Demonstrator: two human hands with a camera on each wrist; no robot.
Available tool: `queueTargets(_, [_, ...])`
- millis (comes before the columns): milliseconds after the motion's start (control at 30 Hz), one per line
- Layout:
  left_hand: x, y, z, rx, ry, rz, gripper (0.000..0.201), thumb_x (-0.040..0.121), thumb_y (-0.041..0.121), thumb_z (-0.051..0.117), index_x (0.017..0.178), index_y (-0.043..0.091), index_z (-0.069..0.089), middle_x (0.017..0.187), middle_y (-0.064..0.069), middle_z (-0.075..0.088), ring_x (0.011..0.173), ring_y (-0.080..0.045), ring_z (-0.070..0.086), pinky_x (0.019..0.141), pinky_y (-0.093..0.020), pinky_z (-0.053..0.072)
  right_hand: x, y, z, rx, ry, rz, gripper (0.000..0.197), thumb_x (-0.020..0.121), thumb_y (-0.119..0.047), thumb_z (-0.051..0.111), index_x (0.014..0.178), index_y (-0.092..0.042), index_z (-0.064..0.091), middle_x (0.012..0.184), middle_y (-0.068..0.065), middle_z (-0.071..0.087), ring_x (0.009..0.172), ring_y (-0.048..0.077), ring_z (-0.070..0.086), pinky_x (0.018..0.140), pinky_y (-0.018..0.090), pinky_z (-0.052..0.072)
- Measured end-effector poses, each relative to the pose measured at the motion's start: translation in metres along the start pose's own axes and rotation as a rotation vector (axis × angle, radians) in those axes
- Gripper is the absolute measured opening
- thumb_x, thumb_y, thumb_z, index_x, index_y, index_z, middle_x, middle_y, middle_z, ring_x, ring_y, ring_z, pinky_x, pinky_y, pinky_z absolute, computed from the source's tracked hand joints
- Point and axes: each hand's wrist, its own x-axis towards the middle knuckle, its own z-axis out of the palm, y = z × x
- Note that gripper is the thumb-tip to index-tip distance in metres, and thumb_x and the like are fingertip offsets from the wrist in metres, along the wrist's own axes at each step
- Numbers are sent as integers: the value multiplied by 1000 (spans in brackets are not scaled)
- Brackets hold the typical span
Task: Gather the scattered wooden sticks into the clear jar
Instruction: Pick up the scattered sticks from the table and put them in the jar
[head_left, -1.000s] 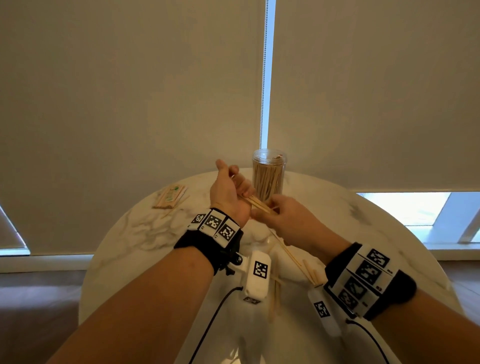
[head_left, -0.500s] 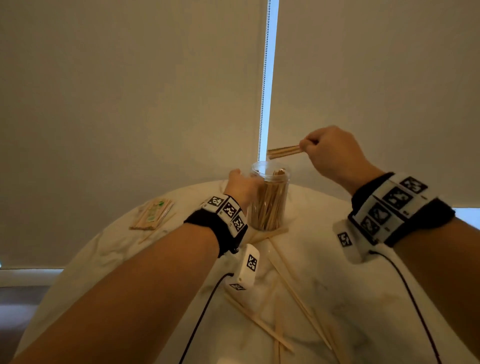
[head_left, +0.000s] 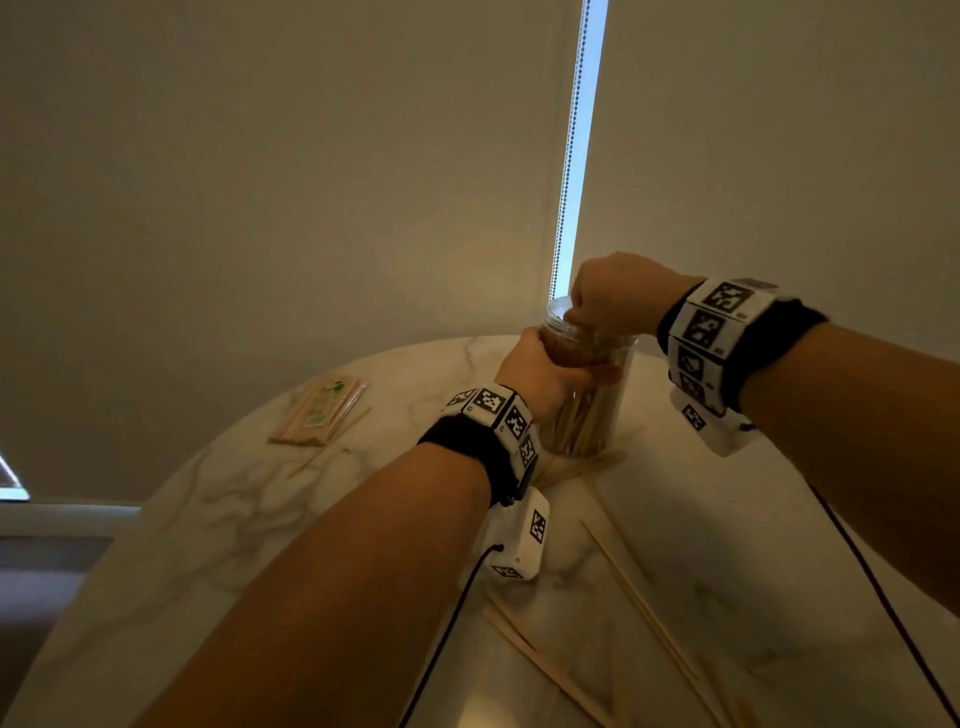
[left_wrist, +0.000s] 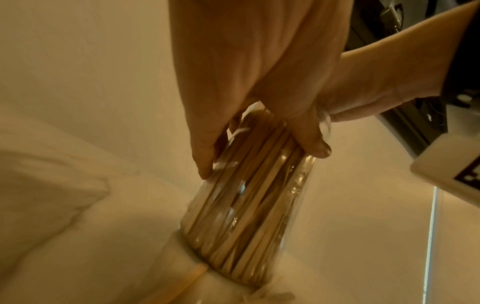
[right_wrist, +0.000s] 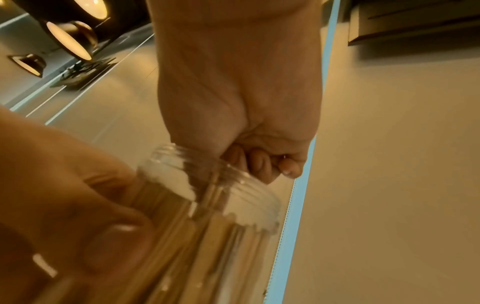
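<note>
The clear jar (head_left: 587, 415) stands on the round marble table (head_left: 249, 525), packed with upright wooden sticks (left_wrist: 246, 205). My left hand (head_left: 540, 374) grips the jar's upper wall, thumb on one side and fingers on the other (left_wrist: 262, 160). My right hand (head_left: 597, 306) sits as a fist on the jar's threaded mouth (right_wrist: 233, 197). Its curled fingers (right_wrist: 259, 164) pinch a few sticks (right_wrist: 211, 185) that reach down into the jar. Loose sticks (head_left: 639, 608) lie scattered on the table near me, and a few (head_left: 582, 465) rest against the jar's base.
A flat wrapped packet of sticks (head_left: 317, 410) lies at the table's far left, one stray stick beside it. Roller blinds hang close behind the table, with a bead chain (head_left: 569, 156) in the gap. Black cables (head_left: 447, 623) trail from both wrists over the table.
My right hand brought the bundle of sticks down from above the jar to its mouth. My left hand has stayed wrapped on the jar. The head view has tilted down and closer.
</note>
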Motion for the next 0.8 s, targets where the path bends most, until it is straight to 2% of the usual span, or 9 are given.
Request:
queueTargets(100, [0, 0, 0, 13, 6, -18, 72, 67, 30, 92, 125, 20, 50, 115, 4, 66, 107, -16, 63, 80, -26, 49, -5, -2, -2, -135, 86, 6, 33, 97, -38, 53, 72, -17, 57, 67, -1, 53, 71, 23, 54, 75, 33, 45])
queueTargets(200, [-2, 1, -1, 20, 19, -32, 79, 67, 30, 92, 131, 18, 48, 117, 5, 64, 103, -14, 62, 77, -23, 47, -2, -3, -1, -29, 14, 31, 30, 100, -34, 50, 91, -11, 66, 85, 6, 63, 77, 26, 57, 76, 33, 45])
queueTargets(300, [-3, 1, -2, 35, 32, -22, 79, 69, 28, 91, 134, 17, 46, 116, 5, 64, 99, -12, 61, 71, -18, 45, -4, -5, -8, 81, -216, 38, 38, 106, -30, 39, 121, -4, 62, 117, 16, 63, 106, 33, 60, 86, 36, 46])
queueTargets(400, [-3, 0, -3, 32, 18, -14, 81, 70, 29, 91, 136, 16, 44, 119, 4, 63, 100, -13, 60, 78, -22, 47, -12, -11, -12, 41, -223, 4, 52, 109, -41, 26, 143, -8, 45, 146, 18, 48, 130, 33, 49, 107, 39, 37])
queueTargets(500, [-5, 0, -7, 38, 0, -18, 74, 69, 30, 91, 129, 18, 50, 117, 4, 65, 105, -14, 63, 87, -28, 50, -22, -4, -14, 175, -42, 39, 58, 106, -51, 23, 137, -12, 53, 137, 15, 57, 125, 33, 53, 107, 42, 40])
queueTargets(600, [-8, 3, -14, 155, -59, -39, 37, 74, 41, 86, 99, 28, 64, 104, 4, 70, 104, -17, 66, 91, -31, 52, -40, 16, -17, 370, 134, 201, 49, 107, -32, 30, 106, 0, 67, 111, 20, 67, 102, 35, 61, 86, 34, 45])
queueTargets(633, [-9, 3, -16, 245, -95, -90, 41, 73, 51, 84, 100, 25, 64, 105, 1, 69, 105, -20, 66, 93, -33, 54, -46, 26, -12, 357, 141, 262, 44, 106, -25, 34, 99, 4, 67, 109, 23, 66, 100, 36, 61, 83, 33, 44])
queueTargets(700, [-13, -1, -21, 549, -198, -212, 70, 68, 67, 79, 112, 15, 63, 108, -3, 67, 98, -21, 64, 87, -34, 54, -58, 41, 4, 302, -41, 354, 33, 104, -13, 36, 98, 5, 64, 116, 24, 63, 105, 37, 60, 86, 35, 46])
queueTargets(800, [-16, -17, -22, 787, -279, -286, 69, 69, 61, 81, 114, 13, 64, 92, 4, 62, 91, -17, 60, 77, -28, 44, -70, 49, 42, 265, -389, 337, 30, 102, -16, 48, 121, -4, 69, 122, 13, 66, 111, 28, 62, 94, 34, 48])
